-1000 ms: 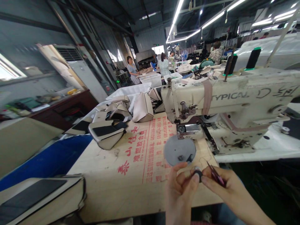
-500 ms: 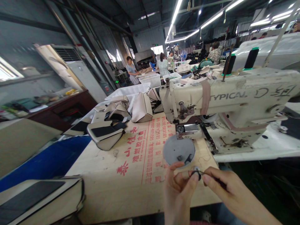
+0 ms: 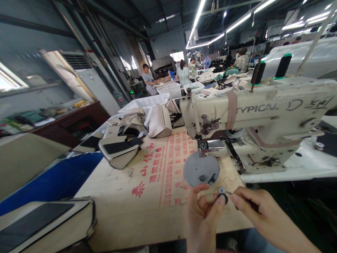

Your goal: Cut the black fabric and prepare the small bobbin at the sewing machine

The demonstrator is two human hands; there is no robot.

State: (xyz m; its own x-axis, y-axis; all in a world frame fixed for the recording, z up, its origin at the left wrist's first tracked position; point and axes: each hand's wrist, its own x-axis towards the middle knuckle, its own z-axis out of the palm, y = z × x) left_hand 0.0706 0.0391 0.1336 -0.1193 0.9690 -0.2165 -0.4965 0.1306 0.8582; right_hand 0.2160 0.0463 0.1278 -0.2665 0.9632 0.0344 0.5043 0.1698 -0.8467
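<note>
Between the thumb and fingers of my left hand is a small round black bobbin. My right hand pinches a thin, dark metal tool whose tip points at the bobbin; its kind is mostly hidden by the fingers. Just beyond the bobbin shows a small pale-grey disc; I cannot tell whether it touches the hand or lies on the board. Both hands are above the front right of a plywood board. Behind them rests a round grey dish with small dark pieces in it.
A sewing machine with black thread cones stands behind and right of my hands. Sewn beige-and-black pieces are heaped at the board's far left, and another piece lies near left. Other people work in the background.
The bobbin in my left hand has turned and shows more of its round face. The tip of the metal tool has drawn back slightly to the right from it.
</note>
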